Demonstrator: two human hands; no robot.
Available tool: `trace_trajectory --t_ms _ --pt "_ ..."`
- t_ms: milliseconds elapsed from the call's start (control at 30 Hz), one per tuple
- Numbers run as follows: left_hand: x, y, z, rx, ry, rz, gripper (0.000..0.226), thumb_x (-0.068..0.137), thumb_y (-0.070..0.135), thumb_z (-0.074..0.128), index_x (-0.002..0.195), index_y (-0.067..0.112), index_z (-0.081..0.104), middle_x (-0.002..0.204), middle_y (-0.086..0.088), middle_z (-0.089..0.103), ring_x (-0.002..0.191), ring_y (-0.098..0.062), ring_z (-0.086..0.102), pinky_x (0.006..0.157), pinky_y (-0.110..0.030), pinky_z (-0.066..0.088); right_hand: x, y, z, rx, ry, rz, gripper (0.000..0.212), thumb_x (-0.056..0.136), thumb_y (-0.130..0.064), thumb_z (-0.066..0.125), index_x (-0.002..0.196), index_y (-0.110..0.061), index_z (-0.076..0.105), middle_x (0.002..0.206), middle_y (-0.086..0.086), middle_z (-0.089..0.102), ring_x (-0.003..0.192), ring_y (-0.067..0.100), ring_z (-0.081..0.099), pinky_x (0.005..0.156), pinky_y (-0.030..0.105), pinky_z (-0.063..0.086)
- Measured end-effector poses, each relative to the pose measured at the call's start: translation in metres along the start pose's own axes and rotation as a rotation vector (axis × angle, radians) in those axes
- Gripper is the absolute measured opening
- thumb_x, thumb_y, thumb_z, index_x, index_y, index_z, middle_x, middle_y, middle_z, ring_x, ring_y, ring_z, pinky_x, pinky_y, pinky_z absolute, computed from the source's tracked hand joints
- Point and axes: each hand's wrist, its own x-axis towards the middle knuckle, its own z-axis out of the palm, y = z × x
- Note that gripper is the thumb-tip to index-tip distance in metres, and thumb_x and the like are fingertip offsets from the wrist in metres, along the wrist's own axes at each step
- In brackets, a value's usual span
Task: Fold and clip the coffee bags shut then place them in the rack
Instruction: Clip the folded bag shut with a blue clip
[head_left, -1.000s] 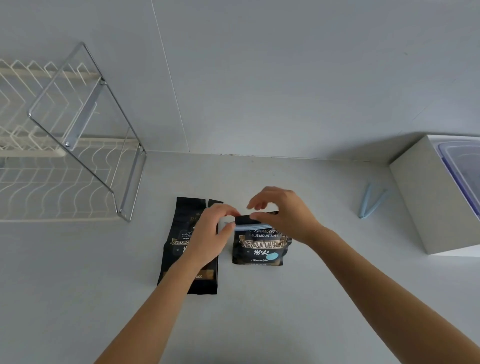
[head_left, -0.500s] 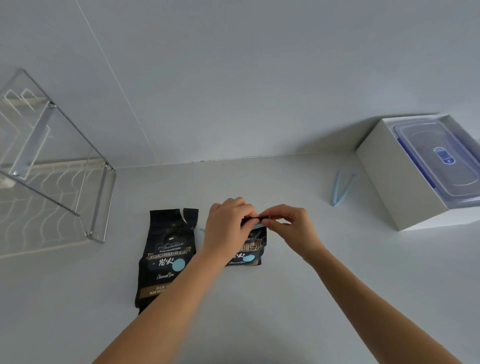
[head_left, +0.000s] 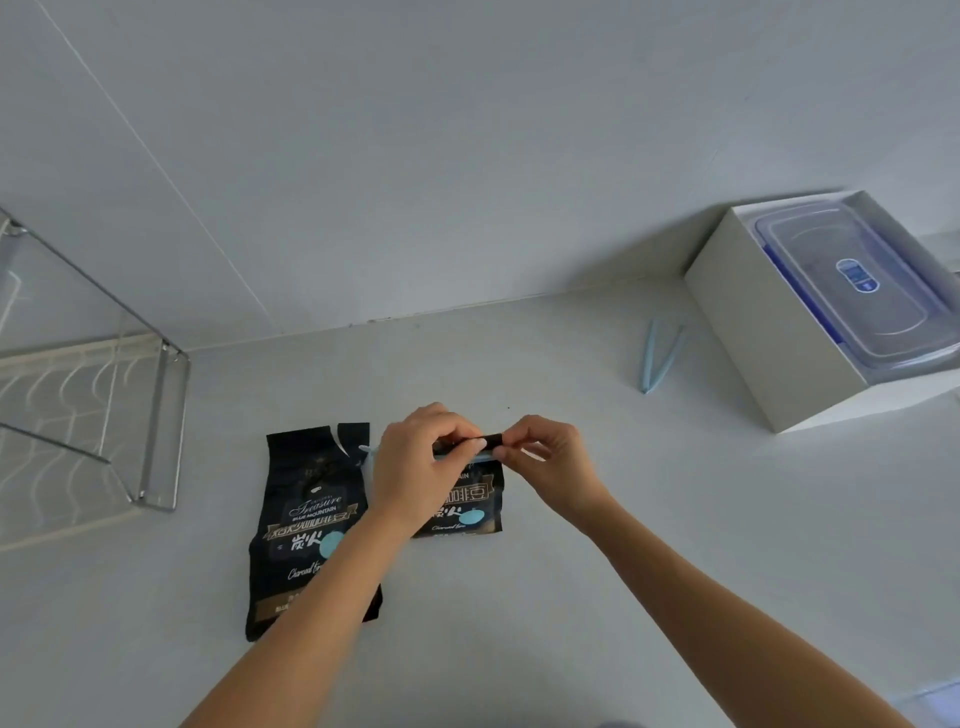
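Two bare hands meet over a white counter (head_left: 519, 613). The left hand (head_left: 415, 462) and the right hand (head_left: 550, 462) both pinch the rolled top of a small black coffee bag (head_left: 467, 512), where a pale blue clip (head_left: 480, 457) runs along the fold. Just to its left, a second black coffee bag (head_left: 306, 525) lies flat, its top unfolded. A wire rack (head_left: 156, 426) stands at far left. At right, a spare blue clip (head_left: 660, 358) lies near a white box (head_left: 769, 332) holding a lidded clear container (head_left: 857, 291).
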Motion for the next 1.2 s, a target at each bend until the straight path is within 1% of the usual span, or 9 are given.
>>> trace_trajectory --t_ms 67,200,400,567,700,833,967,1067,1200 --pt "0.007 0.001 -0.007 0.041 -0.125 0.013 0.005 0.079 0.025 0.07 0.076 0.028 0.067 0.074 0.012 0.062 0.072 -0.006 0.059 0.064 -0.03 0.051 0.0 -0.001 -0.002 -0.029 -0.009 -0.001 0.022 0.079 -0.014 0.073 0.068 -0.03 0.063 0.076 -0.005 0.067 0.078 0.021 0.063 0.092 0.053 0.049" --pt "0.015 0.007 -0.009 0.282 -0.309 0.139 0.013 0.079 0.039 0.066 0.085 0.028 0.061 0.084 0.014 0.058 0.082 -0.006 0.051 0.061 -0.02 0.033 -0.004 -0.003 0.002 0.017 0.062 -0.009 0.026 0.076 -0.011 0.075 0.068 -0.034 0.067 0.087 -0.006 0.067 0.087 0.016 0.065 0.089 0.048 0.052" --pt "0.002 -0.001 -0.004 0.183 -0.105 0.11 0.015 0.075 0.033 0.074 0.07 0.023 0.064 0.074 0.013 0.059 0.077 -0.007 0.046 0.057 -0.021 0.036 -0.007 -0.001 0.006 0.144 0.034 0.0 0.02 0.074 -0.007 0.076 0.068 -0.025 0.07 0.093 -0.003 0.067 0.087 0.005 0.065 0.082 0.028 0.055" --pt "-0.004 -0.005 -0.002 0.11 -0.09 0.197 0.018 0.071 0.03 0.078 0.067 0.015 0.069 0.068 0.005 0.063 0.072 -0.015 0.051 0.062 -0.033 0.043 -0.015 0.007 0.006 0.27 -0.029 0.073 0.019 0.074 -0.009 0.074 0.068 -0.027 0.074 0.106 0.004 0.067 0.101 0.001 0.063 0.078 0.012 0.048" --pt "-0.005 -0.006 0.001 0.073 -0.083 0.192 0.017 0.07 0.031 0.078 0.066 0.017 0.069 0.066 0.007 0.064 0.068 -0.011 0.051 0.059 -0.025 0.041 -0.016 0.015 0.002 0.307 -0.029 0.07 0.005 0.073 -0.009 0.074 0.075 -0.014 0.073 0.099 0.005 0.071 0.099 0.009 0.066 0.079 0.017 0.05" --pt "-0.004 -0.005 0.002 0.052 -0.116 0.149 0.013 0.069 0.027 0.079 0.067 0.017 0.071 0.067 0.009 0.064 0.068 -0.005 0.051 0.06 -0.018 0.038 -0.017 0.024 0.007 0.291 0.02 0.065 0.008 0.076 0.003 0.071 0.079 -0.004 0.07 0.1 0.009 0.071 0.098 0.012 0.067 0.078 0.018 0.051" --pt "0.004 -0.002 -0.007 0.045 -0.19 0.129 0.008 0.076 0.027 0.075 0.08 0.021 0.075 0.077 0.009 0.068 0.077 -0.006 0.057 0.067 -0.03 0.049 -0.011 0.018 0.005 0.275 0.022 0.063 0.012 0.077 0.001 0.071 0.075 -0.011 0.07 0.096 0.007 0.072 0.094 0.012 0.067 0.077 0.02 0.052" --pt "0.009 -0.009 -0.024 0.098 -0.191 0.167 0.014 0.079 0.026 0.071 0.093 0.027 0.071 0.09 0.017 0.067 0.089 0.0 0.055 0.079 -0.024 0.044 -0.005 0.006 -0.005 0.158 -0.034 0.071 0.009 0.081 -0.001 0.068 0.077 -0.009 0.067 0.095 0.006 0.07 0.09 0.006 0.065 0.076 0.019 0.052" --pt "-0.01 -0.036 -0.049 0.042 -0.097 -0.004 0.03 0.079 0.019 0.07 0.107 0.028 0.065 0.1 0.025 0.06 0.101 0.004 0.053 0.091 -0.025 0.043 0.002 -0.018 -0.01 -0.106 -0.086 0.073 0.009 0.084 -0.012 0.064 0.086 -0.02 0.068 0.099 -0.008 0.069 0.1 0.005 0.062 0.088 0.035 0.054"
